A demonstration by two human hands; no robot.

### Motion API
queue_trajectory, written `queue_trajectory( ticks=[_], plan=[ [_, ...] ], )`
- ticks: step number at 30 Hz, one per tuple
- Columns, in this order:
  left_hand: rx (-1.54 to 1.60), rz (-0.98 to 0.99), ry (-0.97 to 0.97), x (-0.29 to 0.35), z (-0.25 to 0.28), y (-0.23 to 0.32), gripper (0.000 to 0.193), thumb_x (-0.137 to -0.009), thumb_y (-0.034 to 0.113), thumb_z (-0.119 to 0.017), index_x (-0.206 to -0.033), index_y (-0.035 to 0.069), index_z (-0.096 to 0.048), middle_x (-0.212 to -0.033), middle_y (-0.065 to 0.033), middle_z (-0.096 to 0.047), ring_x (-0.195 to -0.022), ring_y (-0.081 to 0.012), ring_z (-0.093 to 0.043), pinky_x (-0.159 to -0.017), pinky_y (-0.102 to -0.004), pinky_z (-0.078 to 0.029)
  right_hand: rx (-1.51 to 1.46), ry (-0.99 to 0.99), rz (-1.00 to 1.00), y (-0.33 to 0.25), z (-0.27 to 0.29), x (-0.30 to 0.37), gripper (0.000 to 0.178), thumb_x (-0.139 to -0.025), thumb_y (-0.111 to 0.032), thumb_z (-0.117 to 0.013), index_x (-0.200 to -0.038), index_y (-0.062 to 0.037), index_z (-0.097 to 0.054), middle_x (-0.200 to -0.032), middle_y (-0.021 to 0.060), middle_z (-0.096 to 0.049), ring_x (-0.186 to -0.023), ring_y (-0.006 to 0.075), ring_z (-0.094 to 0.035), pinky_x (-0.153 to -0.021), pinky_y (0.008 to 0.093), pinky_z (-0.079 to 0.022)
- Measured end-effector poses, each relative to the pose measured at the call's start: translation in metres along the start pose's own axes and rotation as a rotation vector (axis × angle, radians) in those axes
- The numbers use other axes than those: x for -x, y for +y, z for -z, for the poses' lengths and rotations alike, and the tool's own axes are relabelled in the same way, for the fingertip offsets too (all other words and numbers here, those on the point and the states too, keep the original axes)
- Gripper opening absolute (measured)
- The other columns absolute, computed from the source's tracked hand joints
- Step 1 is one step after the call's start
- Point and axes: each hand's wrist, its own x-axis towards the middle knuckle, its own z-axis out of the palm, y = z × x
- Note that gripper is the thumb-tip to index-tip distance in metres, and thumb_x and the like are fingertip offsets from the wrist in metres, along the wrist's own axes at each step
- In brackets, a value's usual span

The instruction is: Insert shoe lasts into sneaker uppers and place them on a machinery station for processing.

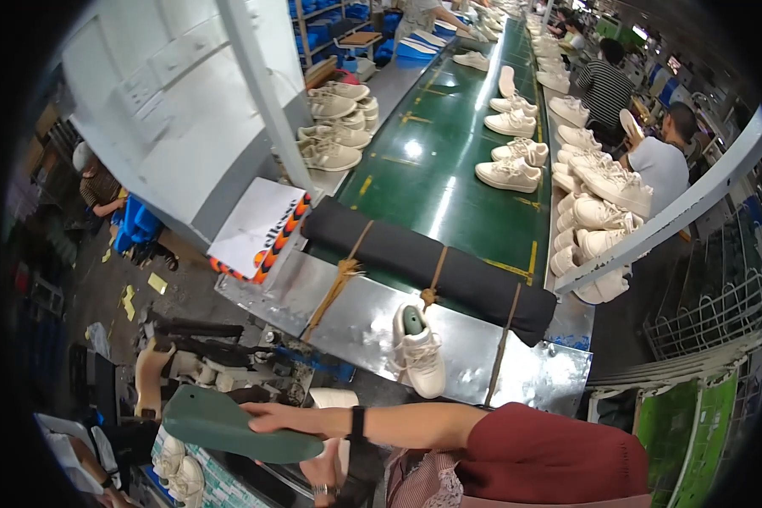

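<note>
My right hand (pixel 281 418) is closed around a dark green shoe last (pixel 220 426), which points out to the left with a small hole near its far end. Just below, partly covered by the last and my right forearm, my left hand (pixel 322 467) is closed on a cream shoe (pixel 334 397). Most of that shoe is hidden behind my right wrist. Ahead of my arm, a single cream sneaker (pixel 421 351) with a green last inside stands on the metal end plate (pixel 364 317) of the conveyor.
A black roll (pixel 423 262) tied with cords lies across the green conveyor belt (pixel 449 195). Cream sneakers (pixel 508 173) ride on the belt, and more are piled along both sides. A shoe box (pixel 258 229) sits at left. A metal post (pixel 677 199) slants at right; co-workers sit beyond.
</note>
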Motion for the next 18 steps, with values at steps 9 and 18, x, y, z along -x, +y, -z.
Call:
queue_trajectory(
  ticks=[9,18],
  plan=[
    [-0.295,-0.319,0.123,-0.169,-0.142,0.087,0.067,-0.082,0.027,-0.072,-0.136,-0.003,-0.047,-0.135,-0.0286,-0.051,-0.126,-0.0442,-0.048,-0.108,-0.0503,-0.038,0.456,0.858,0.203,-0.079,0.145,0.26,0.071,-0.086,-0.036,-0.077,-0.137,0.0035,-0.048,-0.121,0.0119,-0.063,-0.104,0.0198,-0.062,-0.091,0.0319,-0.051],
    [0.047,-0.048,-0.124,-0.092,-0.236,0.151,0.106,-0.079,0.055,-0.074,-0.151,-0.006,-0.024,-0.136,-0.0341,-0.05,-0.124,-0.0451,-0.052,-0.102,-0.0479,-0.045,1.424,1.561,-0.181,-0.006,0.21,0.391,0.066,-0.085,-0.02,-0.069,-0.14,0.0042,-0.043,-0.133,0.0278,-0.053,-0.127,0.0446,-0.047,-0.107,0.0492,-0.036]
  ],
)
